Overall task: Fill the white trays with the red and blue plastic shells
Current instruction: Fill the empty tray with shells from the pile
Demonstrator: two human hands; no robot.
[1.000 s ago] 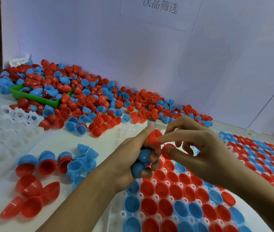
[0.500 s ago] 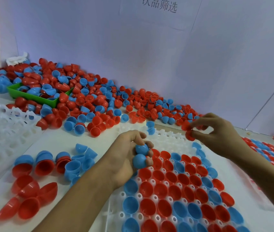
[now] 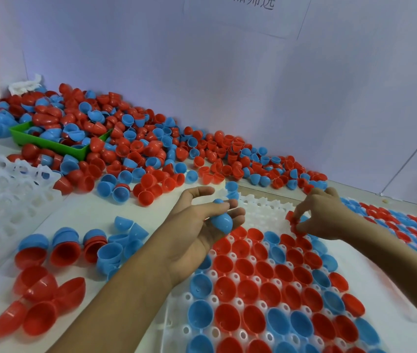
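Observation:
A white tray (image 3: 263, 210) lies in front of me, most of its pockets filled with red and blue shells and its far rows bare. My left hand (image 3: 197, 233) hovers over the tray's left edge, palm up, fingers curled round a stack of blue shells (image 3: 221, 220). My right hand (image 3: 321, 215) is over the tray's far right part and pinches red shells (image 3: 294, 222) just above the pockets. A big heap of loose red and blue shells (image 3: 151, 154) runs along the wall behind.
A green bin (image 3: 49, 145) full of shells stands at the back left. Bare white trays (image 3: 1, 200) are stacked on the left. Stacked red and blue shells (image 3: 65, 250) lie near my left forearm. Another filled tray (image 3: 405, 228) sits on the right.
My right hand took red shells away from the left hand, carried them right and has now lowered to the tray's far rows. My left hand opened a little, palm up, still holding the blue shells.

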